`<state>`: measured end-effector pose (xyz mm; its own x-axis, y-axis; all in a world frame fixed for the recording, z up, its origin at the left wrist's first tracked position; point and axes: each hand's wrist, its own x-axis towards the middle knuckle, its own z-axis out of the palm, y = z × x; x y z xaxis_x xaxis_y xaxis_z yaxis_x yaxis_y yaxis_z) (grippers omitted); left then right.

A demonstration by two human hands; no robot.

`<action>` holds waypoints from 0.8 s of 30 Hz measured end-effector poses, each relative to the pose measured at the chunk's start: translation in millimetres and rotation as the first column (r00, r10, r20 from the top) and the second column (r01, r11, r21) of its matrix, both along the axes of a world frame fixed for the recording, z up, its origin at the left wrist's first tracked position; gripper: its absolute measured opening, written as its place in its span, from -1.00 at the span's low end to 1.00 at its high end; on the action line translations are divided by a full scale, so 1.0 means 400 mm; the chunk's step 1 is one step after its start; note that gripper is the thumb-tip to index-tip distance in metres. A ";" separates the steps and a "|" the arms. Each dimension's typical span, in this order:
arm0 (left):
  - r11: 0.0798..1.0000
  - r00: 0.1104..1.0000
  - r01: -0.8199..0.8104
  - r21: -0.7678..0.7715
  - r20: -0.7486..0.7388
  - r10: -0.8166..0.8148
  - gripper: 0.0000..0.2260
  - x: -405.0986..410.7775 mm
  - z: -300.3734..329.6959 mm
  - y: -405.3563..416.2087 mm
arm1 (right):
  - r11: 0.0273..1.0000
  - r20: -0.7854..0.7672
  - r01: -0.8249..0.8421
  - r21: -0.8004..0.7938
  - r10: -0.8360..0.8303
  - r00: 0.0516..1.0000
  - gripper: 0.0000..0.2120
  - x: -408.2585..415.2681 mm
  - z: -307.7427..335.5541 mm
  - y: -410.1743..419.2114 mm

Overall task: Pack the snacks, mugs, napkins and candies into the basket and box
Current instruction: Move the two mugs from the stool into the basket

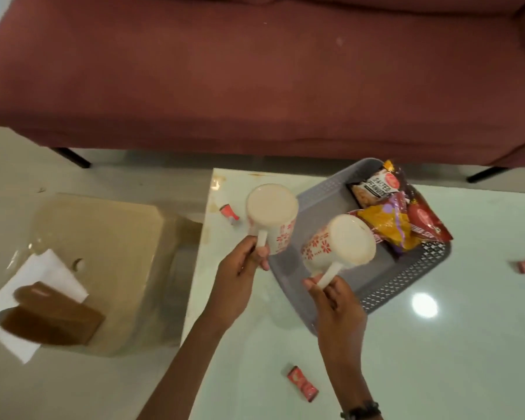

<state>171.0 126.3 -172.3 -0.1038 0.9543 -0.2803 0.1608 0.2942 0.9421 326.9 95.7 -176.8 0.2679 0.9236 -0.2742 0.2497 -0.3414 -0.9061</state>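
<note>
Mugs both in our grip: right hand [335,301] clenched on handle of right mug [338,242], tilted over grey basket [406,283]; left hand [240,268] pinching handle of left mug [272,218] above table [437,359] edge. Nearer than our grip, red candy [302,388] on table. Beyond right mug, snack packets [397,213] inside basket. Left of left hand, cardboard box [109,237] with white napkins [43,274] on floor
</note>
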 end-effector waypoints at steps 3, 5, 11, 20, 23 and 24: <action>0.989 0.989 0.147 -0.027 0.007 -0.147 -0.87 0.095 -0.047 0.072 | 0.993 0.008 0.111 -0.026 -0.111 0.994 -0.96 0.079 -0.027 0.003; 0.974 0.975 0.219 -0.052 -0.022 -0.220 -0.85 0.140 -0.086 0.117 | 0.987 0.003 0.153 -0.045 -0.153 0.988 -0.97 0.113 -0.043 0.007; 0.938 0.935 0.328 -0.112 -0.105 -0.340 -0.84 0.207 -0.174 0.185 | 0.969 -0.039 0.236 -0.070 -0.239 0.970 -0.97 0.148 -0.087 0.001; 0.964 0.876 0.259 -0.050 -0.409 -0.257 -0.86 0.237 -0.188 0.199 | 0.923 0.009 0.362 -0.131 -0.364 0.931 -0.84 0.072 -0.133 0.005; 0.968 0.864 0.241 -0.063 -0.441 -0.244 -0.87 0.230 -0.199 0.193 | 0.891 0.029 0.424 -0.160 -0.425 0.905 -0.88 0.044 -0.159 0.028; 0.970 0.863 0.234 -0.064 -0.447 -0.237 -0.87 0.228 -0.204 0.191 | 0.878 0.024 0.447 -0.171 -0.450 0.893 -0.89 0.037 -0.166 0.037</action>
